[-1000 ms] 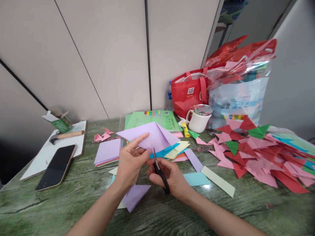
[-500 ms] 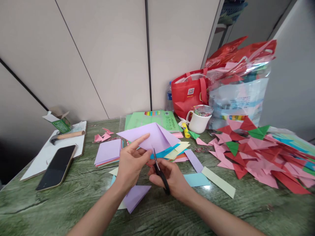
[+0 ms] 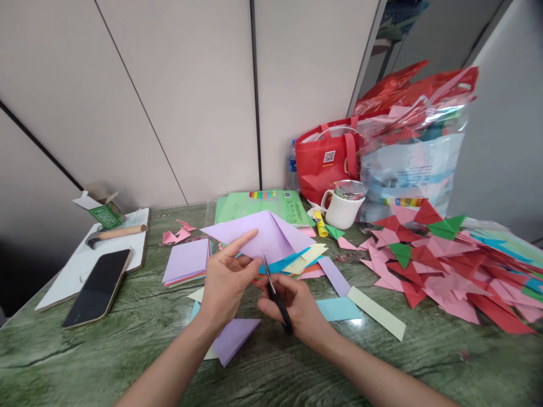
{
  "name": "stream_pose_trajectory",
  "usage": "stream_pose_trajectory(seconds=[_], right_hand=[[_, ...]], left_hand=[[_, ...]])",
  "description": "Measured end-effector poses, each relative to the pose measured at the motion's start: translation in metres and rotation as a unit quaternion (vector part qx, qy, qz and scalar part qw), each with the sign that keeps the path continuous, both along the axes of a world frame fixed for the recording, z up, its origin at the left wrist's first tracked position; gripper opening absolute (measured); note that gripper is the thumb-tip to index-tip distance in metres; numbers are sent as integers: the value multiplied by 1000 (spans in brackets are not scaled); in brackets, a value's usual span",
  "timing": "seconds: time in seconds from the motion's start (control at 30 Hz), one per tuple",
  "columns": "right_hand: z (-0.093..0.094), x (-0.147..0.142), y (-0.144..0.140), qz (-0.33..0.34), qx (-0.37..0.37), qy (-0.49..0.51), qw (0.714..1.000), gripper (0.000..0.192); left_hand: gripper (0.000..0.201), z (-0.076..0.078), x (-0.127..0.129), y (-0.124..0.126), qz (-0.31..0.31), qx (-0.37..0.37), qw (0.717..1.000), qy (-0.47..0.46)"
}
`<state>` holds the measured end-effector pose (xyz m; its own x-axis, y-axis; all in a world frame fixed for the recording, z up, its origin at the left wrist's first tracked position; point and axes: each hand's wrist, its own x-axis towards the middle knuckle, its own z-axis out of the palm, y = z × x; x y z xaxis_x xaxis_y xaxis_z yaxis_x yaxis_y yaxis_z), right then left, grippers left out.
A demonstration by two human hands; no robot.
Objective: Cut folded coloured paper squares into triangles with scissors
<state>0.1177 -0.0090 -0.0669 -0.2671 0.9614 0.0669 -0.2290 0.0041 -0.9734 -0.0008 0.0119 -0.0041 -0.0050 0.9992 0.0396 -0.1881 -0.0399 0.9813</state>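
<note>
left hand (image 3: 227,280) pinches folded lilac sheet (image 3: 258,234) up, I judge for blade access | right hand (image 3: 292,305) fingers closed through scissors (image 3: 275,294)

On the green tabletop (image 3: 106,350) a dark phone (image 3: 98,287) lies beside a hammer (image 3: 114,233) at the left, while a white mug (image 3: 341,208), a glue stick (image 3: 319,224) and a red bag (image 3: 324,161) stand near a heap of folded paper triangles (image 3: 445,265).

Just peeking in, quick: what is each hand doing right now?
Left hand: closed on the purple paper, held above the table.
Right hand: closed on the scissors, blades at the paper's lower edge.
</note>
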Motion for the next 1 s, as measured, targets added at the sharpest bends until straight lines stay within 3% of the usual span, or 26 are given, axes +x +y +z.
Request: stream_pose_trajectory(seconds=[0.6,0.83,1.0], right_hand=[[0,-1,-1,-13,-27,-12,999,29],[-2,-2,-2,-10,-31,-2,999,25],[0,-1,-2,-9,-20,2,1000,26]], left_hand=[[55,1,0,-3,12,0,1000,9],[38,-7,-4,2,21,15,1000,3],[37,-10,-3,0,5,10,1000,8]])
